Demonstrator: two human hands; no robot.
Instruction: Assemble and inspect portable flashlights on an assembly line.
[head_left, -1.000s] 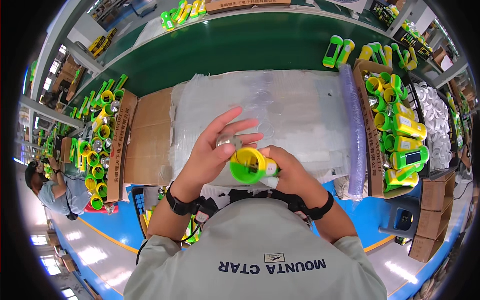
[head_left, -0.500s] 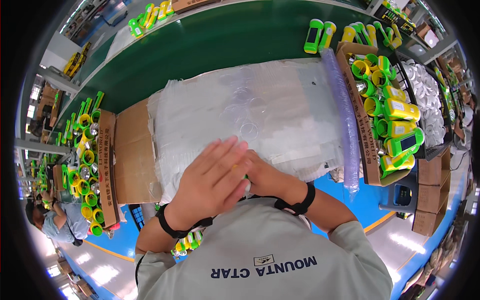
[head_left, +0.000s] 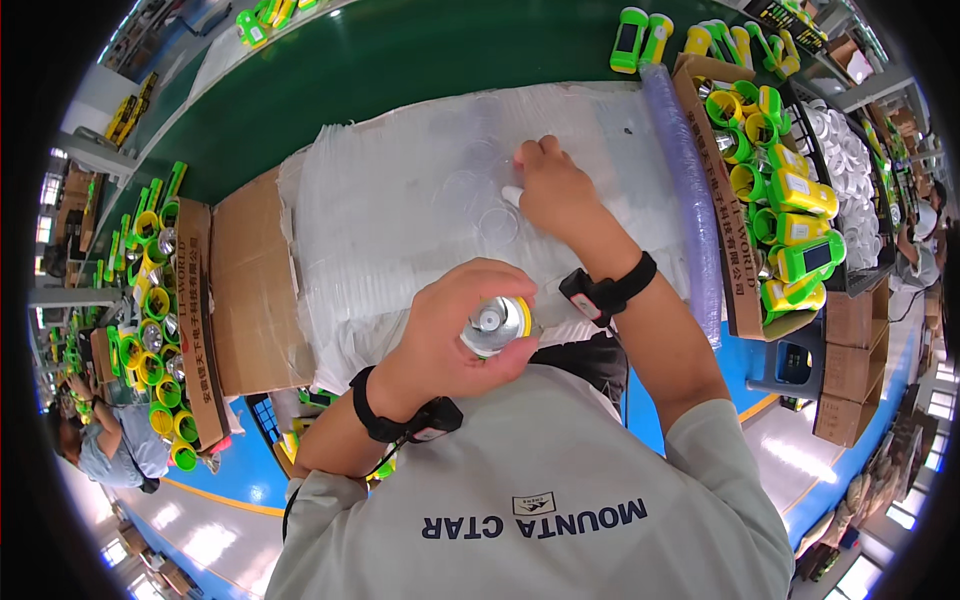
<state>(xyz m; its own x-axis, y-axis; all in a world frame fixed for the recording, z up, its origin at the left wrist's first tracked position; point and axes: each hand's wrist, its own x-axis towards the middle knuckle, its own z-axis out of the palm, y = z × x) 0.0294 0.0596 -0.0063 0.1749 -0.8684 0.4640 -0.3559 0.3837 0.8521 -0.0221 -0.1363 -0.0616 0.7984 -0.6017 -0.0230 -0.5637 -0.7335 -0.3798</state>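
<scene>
Close in front of our grey shirt (head_left: 540, 460), near the bench's near edge, we hold a flashlight (head_left: 494, 321) in our left hand (head_left: 448, 328). Fingers and thumb curve around the wide head, parted only as far as it needs, and its silver reflector and yellow rim face up toward us. Our right hand (head_left: 557, 188) is farther out over the bench (head_left: 420, 65), above the clear plastic sheet (head_left: 375, 200), with the fingers curled inward and a white piece showing at the thumb. We cannot tell whether those fingers have hold of anything. Just beside them, clear rings (head_left: 497, 226) lie on the sheet. Both our wrists wear black straps (head_left: 636, 284).

To our right, a pale violet roll of bubble wrap (head_left: 688, 200) runs along a cardboard box (head_left: 722, 190) full of green and yellow flashlights, and past that we see a black crate (head_left: 866, 281) of white rings. To our left, flattened cardboard (head_left: 248, 285) lies beside a second box (head_left: 200, 340), next to open-headed flashlights (head_left: 158, 301). Beyond these, a co-worker (head_left: 108, 445) sits at the far left.
</scene>
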